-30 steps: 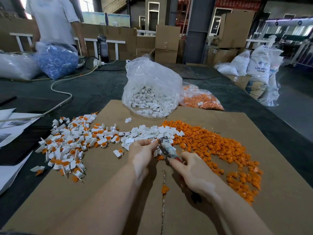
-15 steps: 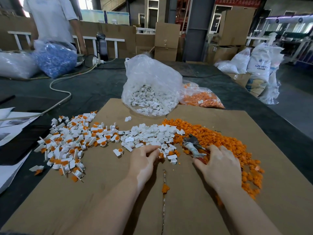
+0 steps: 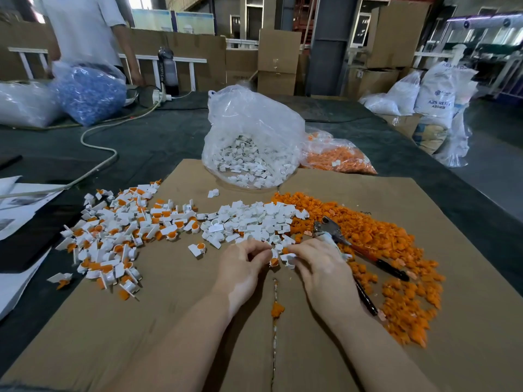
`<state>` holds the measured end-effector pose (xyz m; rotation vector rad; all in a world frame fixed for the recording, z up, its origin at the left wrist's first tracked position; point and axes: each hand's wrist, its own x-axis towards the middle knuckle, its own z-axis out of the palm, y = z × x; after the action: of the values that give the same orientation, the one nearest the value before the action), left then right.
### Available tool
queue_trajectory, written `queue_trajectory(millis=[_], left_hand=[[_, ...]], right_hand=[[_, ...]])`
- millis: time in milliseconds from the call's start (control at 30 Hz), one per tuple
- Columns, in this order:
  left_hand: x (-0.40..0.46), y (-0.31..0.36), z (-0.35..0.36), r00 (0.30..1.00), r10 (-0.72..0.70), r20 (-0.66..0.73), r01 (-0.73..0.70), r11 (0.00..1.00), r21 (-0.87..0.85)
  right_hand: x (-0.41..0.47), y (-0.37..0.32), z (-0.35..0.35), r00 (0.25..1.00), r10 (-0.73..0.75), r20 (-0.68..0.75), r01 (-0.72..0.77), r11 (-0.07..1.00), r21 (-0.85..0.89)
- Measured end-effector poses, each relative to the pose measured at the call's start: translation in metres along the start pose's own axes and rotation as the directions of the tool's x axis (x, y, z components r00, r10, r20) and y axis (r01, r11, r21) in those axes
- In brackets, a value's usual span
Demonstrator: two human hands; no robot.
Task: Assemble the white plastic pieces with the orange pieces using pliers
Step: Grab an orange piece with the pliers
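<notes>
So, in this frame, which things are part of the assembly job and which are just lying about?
Part of the job:
- left hand, pinching a white-and-orange piece
- right hand, pinching a white piece
- pliers, lying on the orange pile
- white pile
- assembled pile
- bag of white pieces
- bag of orange pieces

Lying about:
- blue bag
- cable
- papers
- bottle
</notes>
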<state>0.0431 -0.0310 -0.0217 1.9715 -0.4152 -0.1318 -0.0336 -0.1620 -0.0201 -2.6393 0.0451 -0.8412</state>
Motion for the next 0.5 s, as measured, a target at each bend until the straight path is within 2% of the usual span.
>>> queue_trajectory(millis=[67,233,367,500], left_hand=[[-0.001,0.0,0.0,1.0,0.007,0.012,-0.007,1.0,0.006],[-0.001,-0.002,0.001,1.0,0.023,0.016,-0.024,0.999,0.035],[-0.001,-0.004,0.002,0.999,0.02,0.025,-0.022,0.997,0.073],[-0.002,-0.005,0.003,0.999,0.0,0.033,-0.002,0.998,0.065]], right_hand=[[-0.002,-0.005,0.005,1.0,-0.014,0.025,0.013,0.998,0.069],[-0.003,-0.008,0.009,0.999,-0.034,-0.039,0.039,0.992,0.12],[-0.003,-0.01,0.008,0.998,-0.057,0.003,0.057,0.994,0.093],[-0.002,-0.013,0.008,0.993,-0.105,0.056,0.106,0.994,-0.011]])
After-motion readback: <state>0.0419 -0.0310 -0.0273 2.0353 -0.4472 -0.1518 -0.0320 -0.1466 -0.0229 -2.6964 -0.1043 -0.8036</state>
